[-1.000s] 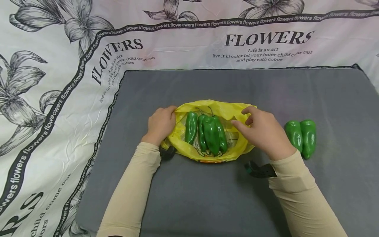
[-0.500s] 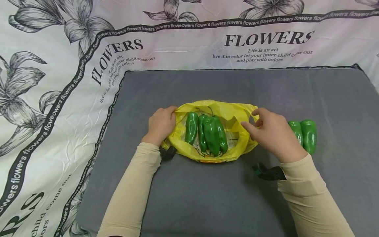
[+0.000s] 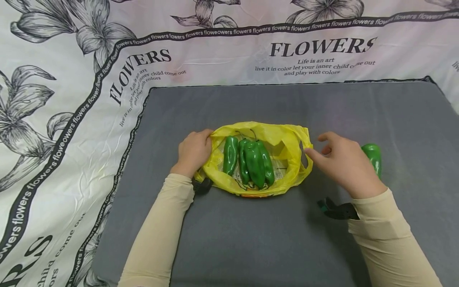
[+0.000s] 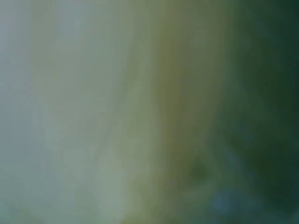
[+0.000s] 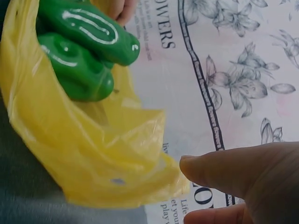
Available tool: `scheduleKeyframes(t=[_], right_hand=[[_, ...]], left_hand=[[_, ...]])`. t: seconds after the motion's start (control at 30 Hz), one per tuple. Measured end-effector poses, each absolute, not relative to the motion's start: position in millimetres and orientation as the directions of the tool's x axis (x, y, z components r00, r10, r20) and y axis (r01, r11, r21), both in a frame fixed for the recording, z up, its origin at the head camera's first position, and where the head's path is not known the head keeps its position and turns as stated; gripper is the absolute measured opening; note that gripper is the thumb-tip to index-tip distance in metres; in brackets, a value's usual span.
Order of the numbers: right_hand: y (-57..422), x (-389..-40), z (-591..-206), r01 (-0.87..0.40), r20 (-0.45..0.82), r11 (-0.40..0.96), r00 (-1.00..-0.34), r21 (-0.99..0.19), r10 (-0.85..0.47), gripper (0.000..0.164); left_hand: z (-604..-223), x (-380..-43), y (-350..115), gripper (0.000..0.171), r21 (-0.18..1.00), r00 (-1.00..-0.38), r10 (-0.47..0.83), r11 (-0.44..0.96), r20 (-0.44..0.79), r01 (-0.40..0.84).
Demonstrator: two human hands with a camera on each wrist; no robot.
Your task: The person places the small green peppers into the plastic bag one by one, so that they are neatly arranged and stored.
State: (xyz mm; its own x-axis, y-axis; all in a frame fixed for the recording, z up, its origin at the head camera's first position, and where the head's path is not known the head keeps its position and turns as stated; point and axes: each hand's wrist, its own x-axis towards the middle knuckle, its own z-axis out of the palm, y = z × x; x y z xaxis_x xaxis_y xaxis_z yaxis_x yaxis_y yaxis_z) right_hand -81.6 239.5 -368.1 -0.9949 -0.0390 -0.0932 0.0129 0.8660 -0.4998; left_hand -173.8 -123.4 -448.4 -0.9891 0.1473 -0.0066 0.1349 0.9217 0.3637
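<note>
Grey tabletop [image 3: 251, 239], crinkled bag [image 3: 267, 130], glossy peppers [image 3: 255, 163]

Between the left hand [image 3: 193, 152] and the right hand [image 3: 346, 163], the bag [image 3: 274, 131] is bright yellow with a little black and orange print on its near side, and the peppers [image 3: 255, 161] inside it are glossy deep green, like the loose pepper [image 3: 373, 156] just right of the right hand. Behind each hand the sleeves [image 3: 391, 235] are plain beige, and the wrist straps [image 3: 340, 210] are black. Under both hands the tabletop [image 3: 251, 239] is plain dark grey, while the cloth border [image 3: 218, 56] beyond them is white, faintly pink in patches, printed with black-and-grey line-drawn flowers, black lettering and a black band of white words.
</note>
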Motion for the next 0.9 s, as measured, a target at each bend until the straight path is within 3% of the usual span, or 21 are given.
scheduleKeyframes(t=[0.4,0.9], right_hand=[[262,-76,-374,0.085,-0.149,0.883,-0.989,-0.462,0.017,0.078],[285,-72,-386,0.109,-0.124,0.902,-0.99,-0.418,0.062,0.074]], left_hand=[[-450,-174,-124,0.04,0.361,-0.989,0.145,0.923,0.001,0.135],[-452,-175,-124,0.039,0.36,-0.99,0.141,0.924,0.003,0.132]])
